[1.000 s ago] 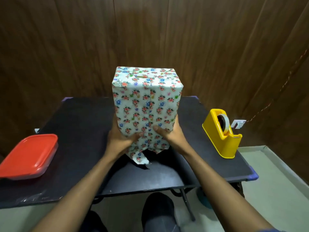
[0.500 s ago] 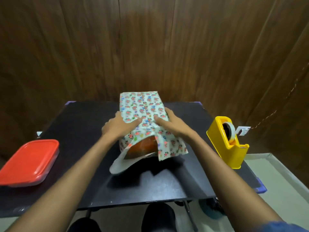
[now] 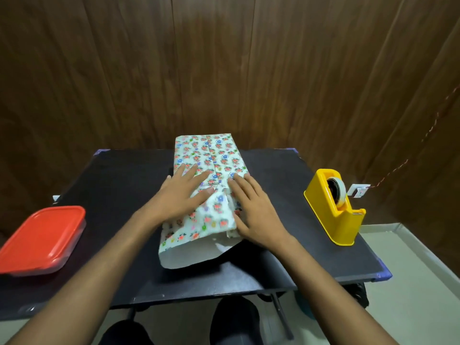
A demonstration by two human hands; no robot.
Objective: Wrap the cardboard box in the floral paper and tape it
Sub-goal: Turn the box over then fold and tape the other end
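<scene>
Both hands lie flat, fingers straight, gripping nothing: the left hand (image 3: pixel 180 197) and right hand (image 3: pixel 254 210) press the floral paper (image 3: pixel 206 220) onto the box (image 3: pixel 206 155) lying beneath them on the table (image 3: pixel 119 185)

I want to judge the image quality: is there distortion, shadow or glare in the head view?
Head view: wide-angle bending curves the wall panels at the sides; the floral paper is sharp and evenly lit; a soft shadow lies on the black table under the paper's near open end; no strong glare on the yellow tape dispenser.
</scene>
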